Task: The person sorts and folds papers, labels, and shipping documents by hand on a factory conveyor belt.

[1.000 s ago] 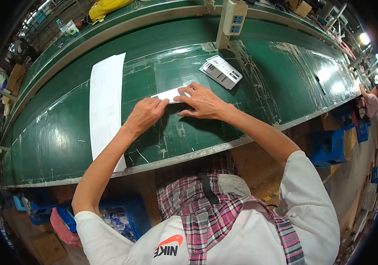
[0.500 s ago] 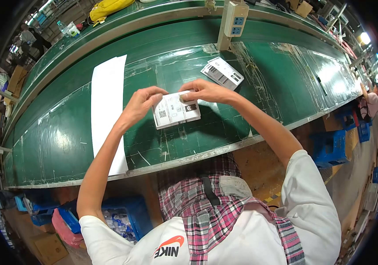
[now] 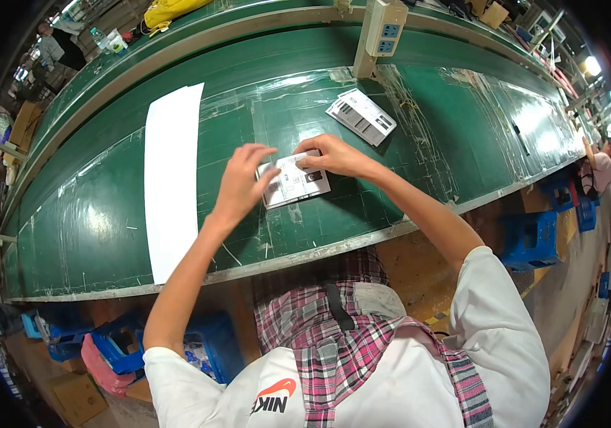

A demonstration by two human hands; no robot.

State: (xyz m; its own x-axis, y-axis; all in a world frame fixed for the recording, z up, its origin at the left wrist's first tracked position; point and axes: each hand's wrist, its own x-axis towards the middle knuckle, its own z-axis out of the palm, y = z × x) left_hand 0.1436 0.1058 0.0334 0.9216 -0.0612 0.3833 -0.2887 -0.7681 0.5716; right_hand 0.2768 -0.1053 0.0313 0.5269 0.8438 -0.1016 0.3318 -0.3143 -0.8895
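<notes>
"How are the hands?"
"Left hand (image 3: 243, 182) is bent over the left side of the folded sheet (image 3: 295, 187), blurred, fingers parted; I can't tell whether it grips. Right hand (image 3: 335, 156) pinches the top edge."
"So the sheet's between them?"
"Yes, just below, on the green table (image 3: 348, 228)."
"Readable writing?"
"NIKE, on the white shirt (image 3: 391, 378); the sheet's print is too small."

A person's bare left hand (image 3: 245, 182) and right hand (image 3: 332, 156) face each other, fingertips near but apart. The left's blurred fingers stand parted from its thumb; the right's form a pinch. The left forearm (image 3: 193, 282) and right forearm (image 3: 420, 205) slope back from the fingers.
</notes>
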